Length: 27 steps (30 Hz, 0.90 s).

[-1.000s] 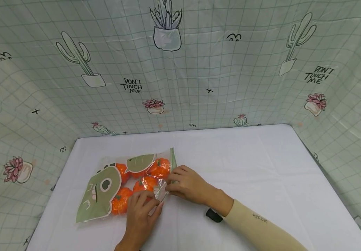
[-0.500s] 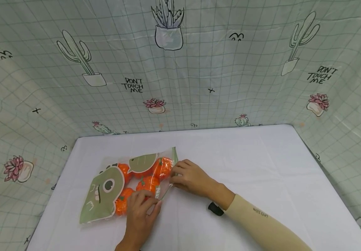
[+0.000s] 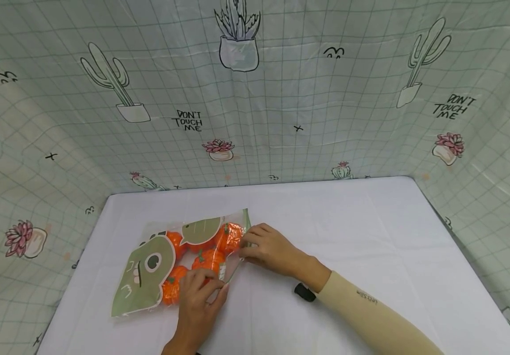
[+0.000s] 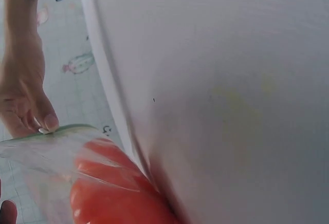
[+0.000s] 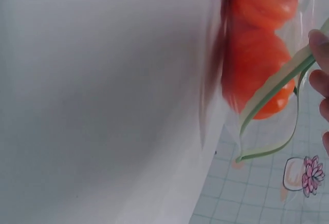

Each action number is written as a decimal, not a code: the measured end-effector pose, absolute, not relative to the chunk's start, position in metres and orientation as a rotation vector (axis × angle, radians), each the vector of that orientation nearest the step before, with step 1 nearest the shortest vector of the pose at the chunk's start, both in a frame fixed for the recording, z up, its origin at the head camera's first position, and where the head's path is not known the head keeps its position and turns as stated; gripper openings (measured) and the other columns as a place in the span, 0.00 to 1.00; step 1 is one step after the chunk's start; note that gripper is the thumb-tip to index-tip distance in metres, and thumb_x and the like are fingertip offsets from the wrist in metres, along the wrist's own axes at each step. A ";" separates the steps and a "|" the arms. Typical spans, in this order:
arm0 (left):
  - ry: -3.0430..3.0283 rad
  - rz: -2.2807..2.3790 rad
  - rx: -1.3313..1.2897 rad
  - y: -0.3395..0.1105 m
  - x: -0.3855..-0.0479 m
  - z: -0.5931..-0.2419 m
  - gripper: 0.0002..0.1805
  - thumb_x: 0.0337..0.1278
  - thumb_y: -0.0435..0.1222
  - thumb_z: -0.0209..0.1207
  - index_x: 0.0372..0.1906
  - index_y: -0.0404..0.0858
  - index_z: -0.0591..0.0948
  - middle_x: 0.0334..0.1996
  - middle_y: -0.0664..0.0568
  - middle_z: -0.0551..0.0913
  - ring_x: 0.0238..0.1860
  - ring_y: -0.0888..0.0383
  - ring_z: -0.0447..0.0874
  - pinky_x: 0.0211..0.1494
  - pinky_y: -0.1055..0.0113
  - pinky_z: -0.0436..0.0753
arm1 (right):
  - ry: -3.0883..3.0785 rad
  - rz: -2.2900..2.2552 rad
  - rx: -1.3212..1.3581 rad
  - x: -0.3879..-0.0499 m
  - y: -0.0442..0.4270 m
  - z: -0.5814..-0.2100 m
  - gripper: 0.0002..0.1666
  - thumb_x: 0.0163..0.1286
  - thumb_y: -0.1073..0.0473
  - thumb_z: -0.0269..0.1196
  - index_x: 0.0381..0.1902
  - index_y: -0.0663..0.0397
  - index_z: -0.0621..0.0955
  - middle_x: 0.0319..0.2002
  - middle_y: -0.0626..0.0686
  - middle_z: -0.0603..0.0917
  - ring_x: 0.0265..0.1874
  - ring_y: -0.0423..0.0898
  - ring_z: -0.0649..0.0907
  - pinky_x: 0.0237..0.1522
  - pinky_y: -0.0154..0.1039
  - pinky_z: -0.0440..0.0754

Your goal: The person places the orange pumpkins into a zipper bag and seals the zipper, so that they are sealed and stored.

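A clear zip bag [image 3: 141,276] printed with a green dinosaur lies on the table, its mouth facing right. Inside are several orange toy pumpkins [image 3: 210,258] with small green tops. My left hand [image 3: 199,308] pinches the near corner of the mouth between thumb and fingers. Farther along the same edge, my right hand [image 3: 268,249] pinches the rim, also visible as a hand [image 4: 25,85] in the left wrist view. Between the hands the edge runs taut. In the right wrist view, the green-edged rim [image 5: 270,88] gapes in a loop at the far corner.
The white-covered table [image 3: 348,227] extends to the right of the bag. A small black device [image 3: 304,292] shows beside the right wrist. Behind and at both sides hangs a checked curtain [image 3: 272,98] with cactus drawings.
My right hand has shifted slightly right and away, still on the rim. The bag has slid a little right with it, and its crumpled edge between the hands is now straight.
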State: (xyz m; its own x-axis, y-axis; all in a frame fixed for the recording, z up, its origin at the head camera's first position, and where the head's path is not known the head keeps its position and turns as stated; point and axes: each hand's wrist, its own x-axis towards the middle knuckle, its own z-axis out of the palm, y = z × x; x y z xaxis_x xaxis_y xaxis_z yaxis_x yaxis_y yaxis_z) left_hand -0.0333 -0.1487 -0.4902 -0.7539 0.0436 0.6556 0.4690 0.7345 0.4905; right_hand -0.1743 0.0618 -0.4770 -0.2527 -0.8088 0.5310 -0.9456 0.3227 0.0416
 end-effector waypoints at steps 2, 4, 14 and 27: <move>-2.309 -0.856 -0.383 -0.148 -0.033 -0.487 0.32 0.78 0.61 0.48 0.27 0.43 0.86 0.36 0.56 0.79 0.44 0.56 0.72 0.50 0.63 0.65 | -2.146 0.416 1.553 -0.178 0.062 -0.477 0.11 0.61 0.56 0.80 0.42 0.42 0.91 0.44 0.43 0.86 0.50 0.45 0.84 0.60 0.42 0.80; -2.305 -0.837 -0.385 -0.148 -0.033 -0.486 0.33 0.78 0.61 0.48 0.26 0.43 0.86 0.36 0.56 0.80 0.44 0.56 0.72 0.50 0.64 0.65 | -2.164 0.443 1.565 -0.181 0.063 -0.478 0.11 0.61 0.56 0.80 0.42 0.42 0.91 0.44 0.43 0.86 0.51 0.45 0.83 0.60 0.43 0.80; -2.246 -0.811 -0.427 -0.149 -0.033 -0.486 0.31 0.80 0.58 0.49 0.25 0.43 0.86 0.36 0.55 0.81 0.43 0.55 0.73 0.51 0.66 0.64 | -2.246 0.581 1.607 -0.200 0.066 -0.484 0.09 0.62 0.55 0.79 0.41 0.42 0.92 0.47 0.45 0.86 0.54 0.47 0.82 0.62 0.46 0.78; -2.249 -0.829 -0.427 -0.151 -0.033 -0.486 0.30 0.80 0.57 0.50 0.26 0.43 0.85 0.36 0.56 0.80 0.44 0.55 0.72 0.52 0.66 0.63 | -2.287 0.574 1.565 -0.220 0.068 -0.485 0.09 0.61 0.58 0.80 0.39 0.44 0.92 0.45 0.45 0.84 0.54 0.48 0.82 0.63 0.47 0.78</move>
